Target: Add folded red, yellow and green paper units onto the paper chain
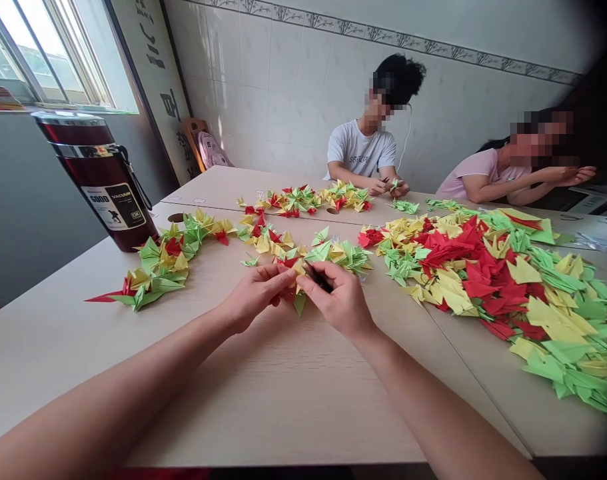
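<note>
Near the middle of the table, my left hand point(260, 293) is closed, pinching a small folded paper crane point(300, 266) with yellow showing between the hands. Close beside it, my right hand point(340, 297) is wrapped around a slim dark tool point(317, 277); the fingers hide most of it, so its kind is unclear. A green paper tip point(300, 305) hangs below the fingertips. Just behind my hands lies a cluster of green and yellow paper cranes point(338, 253). A winding line of red, yellow and green cranes point(170, 257) stretches to the left.
On the right spreads a large pile of paper cranes point(488, 267). A dark red vacuum flask point(100, 180) stands at the table's left edge. Across the table point(263, 400) sit two people, one in a white shirt point(362, 148), one in a pink shirt point(476, 177), both with hands raised.
</note>
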Demonstrator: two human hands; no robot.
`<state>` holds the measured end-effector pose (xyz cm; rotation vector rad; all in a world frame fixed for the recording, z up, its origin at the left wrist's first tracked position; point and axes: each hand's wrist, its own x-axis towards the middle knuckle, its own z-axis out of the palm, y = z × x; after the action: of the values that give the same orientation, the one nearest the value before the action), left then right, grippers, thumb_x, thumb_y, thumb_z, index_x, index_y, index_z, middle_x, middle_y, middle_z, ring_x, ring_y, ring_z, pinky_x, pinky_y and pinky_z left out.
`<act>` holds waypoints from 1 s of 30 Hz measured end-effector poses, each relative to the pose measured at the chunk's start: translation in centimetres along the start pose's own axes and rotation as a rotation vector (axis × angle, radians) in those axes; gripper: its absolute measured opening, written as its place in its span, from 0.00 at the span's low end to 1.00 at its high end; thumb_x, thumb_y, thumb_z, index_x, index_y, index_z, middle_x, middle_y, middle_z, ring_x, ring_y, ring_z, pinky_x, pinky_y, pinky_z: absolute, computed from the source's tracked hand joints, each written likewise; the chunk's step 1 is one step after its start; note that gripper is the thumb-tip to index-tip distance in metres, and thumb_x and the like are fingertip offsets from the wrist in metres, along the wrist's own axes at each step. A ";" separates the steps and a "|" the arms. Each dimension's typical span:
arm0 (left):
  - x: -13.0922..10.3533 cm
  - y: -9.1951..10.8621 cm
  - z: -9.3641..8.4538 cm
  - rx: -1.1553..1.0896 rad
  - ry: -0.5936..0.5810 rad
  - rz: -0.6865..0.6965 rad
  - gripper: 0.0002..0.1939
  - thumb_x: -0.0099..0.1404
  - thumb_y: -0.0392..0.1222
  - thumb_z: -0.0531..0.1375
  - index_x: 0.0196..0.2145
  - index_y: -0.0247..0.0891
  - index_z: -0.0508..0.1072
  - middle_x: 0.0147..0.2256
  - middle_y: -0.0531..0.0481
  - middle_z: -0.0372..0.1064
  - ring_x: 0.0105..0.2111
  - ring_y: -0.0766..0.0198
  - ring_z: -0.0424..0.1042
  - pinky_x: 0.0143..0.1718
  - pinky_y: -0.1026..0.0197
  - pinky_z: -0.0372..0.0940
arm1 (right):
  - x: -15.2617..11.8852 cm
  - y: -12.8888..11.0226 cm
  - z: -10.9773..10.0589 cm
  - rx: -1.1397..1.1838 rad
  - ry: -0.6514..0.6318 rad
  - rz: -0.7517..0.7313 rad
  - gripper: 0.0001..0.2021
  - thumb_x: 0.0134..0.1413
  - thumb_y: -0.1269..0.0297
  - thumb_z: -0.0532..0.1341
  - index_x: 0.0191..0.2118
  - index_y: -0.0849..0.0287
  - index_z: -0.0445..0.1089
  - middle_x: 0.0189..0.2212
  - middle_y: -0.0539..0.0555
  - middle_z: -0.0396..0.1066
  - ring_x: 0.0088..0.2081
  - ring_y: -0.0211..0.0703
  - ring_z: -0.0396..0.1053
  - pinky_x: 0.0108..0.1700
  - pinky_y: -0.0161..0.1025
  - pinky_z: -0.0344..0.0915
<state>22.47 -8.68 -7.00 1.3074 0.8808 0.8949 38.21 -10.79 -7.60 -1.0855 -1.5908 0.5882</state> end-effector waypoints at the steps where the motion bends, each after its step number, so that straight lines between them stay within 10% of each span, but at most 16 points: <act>1: -0.1 0.0 0.0 0.012 -0.011 0.003 0.15 0.58 0.51 0.58 0.26 0.34 0.68 0.23 0.51 0.66 0.22 0.70 0.63 0.22 0.67 0.54 | 0.1 0.0 0.0 0.041 -0.007 0.039 0.08 0.48 0.61 0.61 0.31 0.60 0.70 0.26 0.51 0.72 0.28 0.38 0.68 0.31 0.35 0.65; 14: -0.4 -0.2 0.2 0.140 -0.006 0.417 0.16 0.55 0.43 0.62 0.42 0.37 0.71 0.38 0.45 0.69 0.37 0.63 0.68 0.37 0.59 0.65 | 0.4 -1.2 0.3 0.584 -0.121 0.484 0.11 0.41 0.58 0.63 0.26 0.59 0.64 0.16 0.42 0.56 0.14 0.26 0.48 0.14 0.28 0.41; 24: 0.3 0.2 -0.1 -0.069 0.214 0.271 0.15 0.48 0.46 0.67 0.28 0.34 0.69 0.24 0.54 0.67 0.25 0.71 0.65 0.26 0.67 0.62 | -0.5 -1.2 -0.1 -0.214 0.038 -0.261 0.10 0.54 0.64 0.57 0.42 0.57 0.70 0.36 0.54 0.74 0.36 0.41 0.71 0.39 0.37 0.68; 30: 0.0 -0.2 0.3 -0.009 0.142 0.289 0.14 0.50 0.47 0.66 0.28 0.35 0.67 0.24 0.54 0.66 0.25 0.70 0.66 0.27 0.65 0.63 | -0.5 -0.9 -0.1 -0.430 0.036 -0.336 0.11 0.58 0.65 0.54 0.43 0.57 0.71 0.37 0.54 0.75 0.37 0.42 0.72 0.39 0.37 0.69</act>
<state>22.74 -8.77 -7.15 1.3985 0.8072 1.2285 38.04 -11.65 -7.11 -1.0920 -1.8655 -0.0025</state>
